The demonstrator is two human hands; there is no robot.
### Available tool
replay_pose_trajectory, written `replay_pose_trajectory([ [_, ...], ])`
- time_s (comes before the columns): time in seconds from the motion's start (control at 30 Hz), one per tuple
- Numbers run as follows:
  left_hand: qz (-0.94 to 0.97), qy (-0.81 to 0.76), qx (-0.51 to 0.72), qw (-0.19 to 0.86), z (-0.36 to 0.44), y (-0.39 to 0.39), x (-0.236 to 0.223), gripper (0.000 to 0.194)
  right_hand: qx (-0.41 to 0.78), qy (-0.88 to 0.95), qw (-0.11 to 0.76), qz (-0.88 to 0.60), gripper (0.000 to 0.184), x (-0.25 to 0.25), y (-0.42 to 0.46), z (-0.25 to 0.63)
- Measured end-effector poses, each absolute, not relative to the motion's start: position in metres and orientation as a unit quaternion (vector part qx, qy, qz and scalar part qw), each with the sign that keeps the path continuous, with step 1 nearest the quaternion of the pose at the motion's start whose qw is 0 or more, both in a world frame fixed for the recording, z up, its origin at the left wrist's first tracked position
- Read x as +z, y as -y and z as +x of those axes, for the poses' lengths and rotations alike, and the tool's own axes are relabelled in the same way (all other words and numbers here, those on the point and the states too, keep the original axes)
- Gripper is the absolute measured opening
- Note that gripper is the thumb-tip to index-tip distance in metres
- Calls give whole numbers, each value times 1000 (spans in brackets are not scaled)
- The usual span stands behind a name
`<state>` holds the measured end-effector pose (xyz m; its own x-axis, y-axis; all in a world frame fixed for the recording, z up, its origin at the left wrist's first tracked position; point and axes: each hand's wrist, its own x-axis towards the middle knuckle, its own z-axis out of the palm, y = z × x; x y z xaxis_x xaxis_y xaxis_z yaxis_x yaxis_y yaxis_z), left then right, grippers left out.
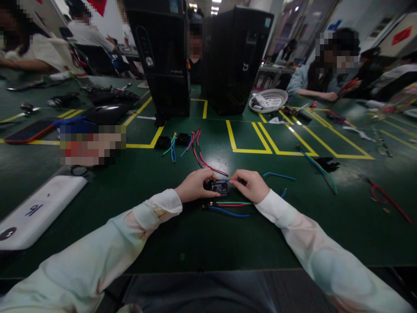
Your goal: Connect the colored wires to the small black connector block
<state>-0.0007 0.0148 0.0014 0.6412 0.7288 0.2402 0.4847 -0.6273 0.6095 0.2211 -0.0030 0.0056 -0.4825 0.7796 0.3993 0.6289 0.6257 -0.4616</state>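
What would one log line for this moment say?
left hand: grips small black part | right hand: pinches blue wire at part | loose wires: on green table beside the hands

My arms reach in from the near corners, pale sleeves to the wrists. My left hand [195, 184] and right hand [250, 186] meet at the middle, fingers curled inward, fingertips pinched, close together
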Motion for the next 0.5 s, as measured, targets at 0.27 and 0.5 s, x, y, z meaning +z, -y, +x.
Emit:
replay_pose_trajectory([
  [0.27, 867, -357, 236, 256, -1, -14, 3, 36, 123, 848, 289, -426, 8, 7, 3, 222],
  [0.5, 872, -353, 227, 252, -1, -14, 3, 37, 131, 851, 287, -420, 9, 6, 2, 222],
])
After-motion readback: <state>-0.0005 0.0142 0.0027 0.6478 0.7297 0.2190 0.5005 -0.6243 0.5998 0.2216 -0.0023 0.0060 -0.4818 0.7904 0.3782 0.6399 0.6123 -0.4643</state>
